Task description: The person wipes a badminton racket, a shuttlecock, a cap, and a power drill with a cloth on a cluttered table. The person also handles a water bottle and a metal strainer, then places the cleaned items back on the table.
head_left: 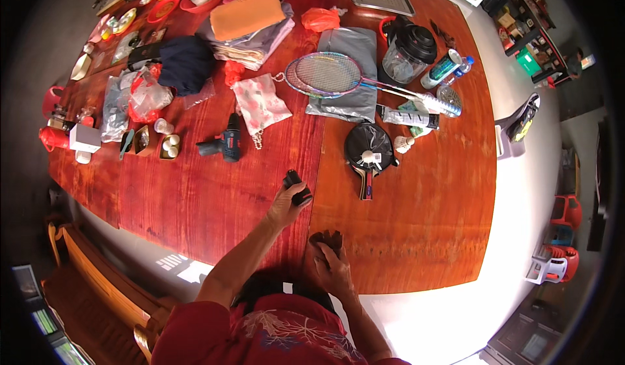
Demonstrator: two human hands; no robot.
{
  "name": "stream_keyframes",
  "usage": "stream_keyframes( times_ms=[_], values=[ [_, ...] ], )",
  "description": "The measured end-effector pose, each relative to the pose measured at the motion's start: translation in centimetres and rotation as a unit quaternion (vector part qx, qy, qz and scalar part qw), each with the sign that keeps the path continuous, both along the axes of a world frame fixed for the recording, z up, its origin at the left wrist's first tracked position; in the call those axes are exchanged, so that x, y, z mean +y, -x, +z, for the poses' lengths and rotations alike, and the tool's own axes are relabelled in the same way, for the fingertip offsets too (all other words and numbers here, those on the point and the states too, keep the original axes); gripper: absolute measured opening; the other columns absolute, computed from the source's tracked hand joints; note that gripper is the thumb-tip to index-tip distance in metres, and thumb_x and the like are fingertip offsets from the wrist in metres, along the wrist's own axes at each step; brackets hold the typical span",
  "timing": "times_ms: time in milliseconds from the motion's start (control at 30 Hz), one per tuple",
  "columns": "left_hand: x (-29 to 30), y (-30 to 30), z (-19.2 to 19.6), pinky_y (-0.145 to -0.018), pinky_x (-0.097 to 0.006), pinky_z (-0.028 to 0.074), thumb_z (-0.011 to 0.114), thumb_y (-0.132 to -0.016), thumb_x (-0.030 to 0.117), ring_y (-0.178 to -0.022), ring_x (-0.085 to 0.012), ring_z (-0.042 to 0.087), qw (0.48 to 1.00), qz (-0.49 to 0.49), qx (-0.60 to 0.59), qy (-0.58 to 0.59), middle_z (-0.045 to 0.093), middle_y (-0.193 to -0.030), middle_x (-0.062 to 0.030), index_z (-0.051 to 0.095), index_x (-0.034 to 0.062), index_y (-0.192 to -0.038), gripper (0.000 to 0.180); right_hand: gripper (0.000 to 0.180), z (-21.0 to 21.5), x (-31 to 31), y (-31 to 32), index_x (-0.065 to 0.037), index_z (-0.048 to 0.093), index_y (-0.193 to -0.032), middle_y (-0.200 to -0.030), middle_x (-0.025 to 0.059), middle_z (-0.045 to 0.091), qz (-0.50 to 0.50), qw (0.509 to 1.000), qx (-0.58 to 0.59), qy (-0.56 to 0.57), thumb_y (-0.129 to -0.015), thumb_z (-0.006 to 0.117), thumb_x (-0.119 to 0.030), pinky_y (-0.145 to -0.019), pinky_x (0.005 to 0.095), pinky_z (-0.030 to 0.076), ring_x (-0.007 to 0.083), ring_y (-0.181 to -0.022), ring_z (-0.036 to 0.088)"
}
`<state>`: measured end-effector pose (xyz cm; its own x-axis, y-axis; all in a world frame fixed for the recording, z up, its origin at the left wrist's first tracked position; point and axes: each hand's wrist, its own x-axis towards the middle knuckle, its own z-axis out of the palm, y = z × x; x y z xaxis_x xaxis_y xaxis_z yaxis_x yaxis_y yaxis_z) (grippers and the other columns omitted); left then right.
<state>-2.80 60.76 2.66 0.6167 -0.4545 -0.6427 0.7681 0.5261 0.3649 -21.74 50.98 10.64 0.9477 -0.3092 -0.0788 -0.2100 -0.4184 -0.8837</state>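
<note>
My left hand (286, 202) is closed around a black battery pack (297, 188), held over the middle of the table. My right hand (333, 264) is near the table's front edge, its fingers loosely apart with nothing seen in them; a dark shadow falls just beyond the fingertips. A dark cordless drill (229, 142) lies on its side farther off to the left, and no battery shows at its handle end. To the right, a table tennis paddle (366, 189) sticks out of a round black case (368, 145) with a shuttlecock (370, 158) on it.
Badminton rackets (325, 74) lie on a grey bag (342, 108) at the far middle. Beyond the drill are a floral pouch (260, 101), dark cloth (185, 66) and folded fabrics (250, 20). A blender jar (409, 56) stands far right. A wooden bench (97, 280) is at the left.
</note>
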Motion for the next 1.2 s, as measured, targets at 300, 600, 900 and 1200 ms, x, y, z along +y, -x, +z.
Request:
stream_keyframes(
  times_ms=[300, 600, 900, 1200],
  values=[
    [-8.2, -4.3, -8.8, -0.063, -0.027, 0.052, 0.082, -0.066, 0.009, -0.069, -0.0123, 0.058, 0.936, 0.012, -0.244, -0.254, 0.059, -0.086, -0.0034, 0.051, 0.0060, -0.102, 0.048, 0.032, -1.5, -1.8, 1.3, 0.000, 0.058, -0.114, -0.126, 0.0257, 0.050, -0.069, 0.995, 0.071, -0.026, -0.082, 0.059, -0.003, -0.099, 0.0415, 0.039, 0.0403, -0.121, 0.045],
    [-11.8, -6.1, -15.8, -0.081, -0.036, 0.046, 0.080, -0.065, 0.013, -0.092, -0.0287, 0.055, 0.740, -0.081, -0.480, -0.465, 0.053, -0.098, -0.0113, 0.046, 0.0062, -0.115, 0.060, 0.033, -3.8, -3.3, 2.5, -0.001, 0.059, -0.114, -0.118, 0.0231, 0.055, -0.137, 0.985, 0.099, -0.015, -0.081, 0.061, -0.006, -0.089, 0.0386, 0.047, 0.0365, -0.109, 0.056],
    [-13.4, -7.0, -17.1, -0.083, -0.041, 0.041, 0.078, -0.066, 0.015, -0.097, -0.0358, 0.048, 0.624, -0.091, -0.588, -0.507, 0.046, -0.103, -0.0169, 0.043, 0.0031, -0.115, 0.061, 0.037, -5.3, -4.2, 3.1, -0.002, 0.058, -0.116, -0.116, 0.0207, 0.055, -0.134, 0.982, 0.131, -0.028, -0.080, 0.060, -0.003, -0.088, 0.0367, 0.047, 0.0324, -0.107, 0.056],
    [-6.6, -8.8, -11.5, -0.096, -0.050, 0.031, 0.078, -0.064, 0.042, -0.114, -0.0371, 0.038, 0.577, -0.107, -0.530, -0.612, 0.038, -0.127, -0.0186, 0.034, 0.0081, -0.131, 0.087, 0.037, -5.2, -2.7, 0.2, -0.002, 0.058, -0.115, -0.120, 0.0230, 0.052, -0.075, 0.990, 0.115, -0.014, -0.079, 0.060, -0.004, -0.090, 0.0389, 0.045, 0.0353, -0.111, 0.053]
  ],
)
